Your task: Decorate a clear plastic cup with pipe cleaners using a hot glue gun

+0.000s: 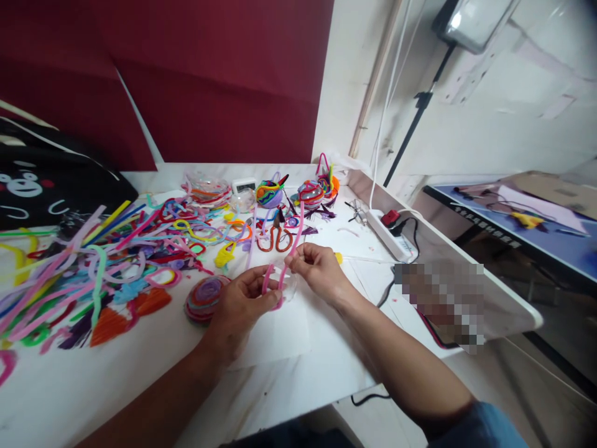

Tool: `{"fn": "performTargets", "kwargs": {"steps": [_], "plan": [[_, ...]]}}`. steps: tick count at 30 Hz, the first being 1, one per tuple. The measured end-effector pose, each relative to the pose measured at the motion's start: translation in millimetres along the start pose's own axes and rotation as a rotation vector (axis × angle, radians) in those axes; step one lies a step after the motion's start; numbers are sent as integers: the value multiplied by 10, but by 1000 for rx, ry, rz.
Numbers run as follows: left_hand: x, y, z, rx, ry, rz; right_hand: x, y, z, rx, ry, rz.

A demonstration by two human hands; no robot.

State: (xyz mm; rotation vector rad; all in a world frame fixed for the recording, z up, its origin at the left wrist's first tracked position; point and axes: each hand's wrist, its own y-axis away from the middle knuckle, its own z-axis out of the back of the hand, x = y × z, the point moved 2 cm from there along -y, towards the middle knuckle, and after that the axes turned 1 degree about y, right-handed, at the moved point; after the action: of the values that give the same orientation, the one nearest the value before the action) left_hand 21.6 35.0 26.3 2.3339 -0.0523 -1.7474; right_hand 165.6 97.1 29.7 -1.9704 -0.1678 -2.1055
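A pink pipe cleaner (298, 231) is bent in a curve around a clear plastic shell (290, 287), near the front of the white table. My left hand (249, 298) grips the shell and the lower bend of the pipe cleaner between thumb and fingers. Higher up, my right hand (317, 267) pinches the same pipe cleaner, whose free end sticks up above the fingers. Beside my left hand lies a round piece coiled from coloured pipe cleaners (201, 300). Scissors with brown handles (275, 238) rest just beyond my hands.
A tangled heap of pipe cleaners (135, 249) covers the table's left side. Wrapped colourful balls (270, 194) stand along the back, near a small white digital display (243, 185). At right are a power strip (390, 235) and a pixelated flat object (441, 305). A black bag (60, 180) sits far left.
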Motion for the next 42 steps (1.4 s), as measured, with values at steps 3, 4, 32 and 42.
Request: {"fn": "performTargets", "kwargs": {"steps": [3, 4, 32, 42], "plan": [[-6, 6, -2, -16, 4, 6, -24, -6, -2, 1, 24, 1], [-7, 8, -3, -17, 3, 7, -33, -8, -2, 1, 32, 1], [-115, 20, 24, 102, -9, -15, -50, -9, -49, 182, -156, 73], [-98, 8, 29, 157, 63, 13, -59, 7, -95, 207, -213, 58]]}}
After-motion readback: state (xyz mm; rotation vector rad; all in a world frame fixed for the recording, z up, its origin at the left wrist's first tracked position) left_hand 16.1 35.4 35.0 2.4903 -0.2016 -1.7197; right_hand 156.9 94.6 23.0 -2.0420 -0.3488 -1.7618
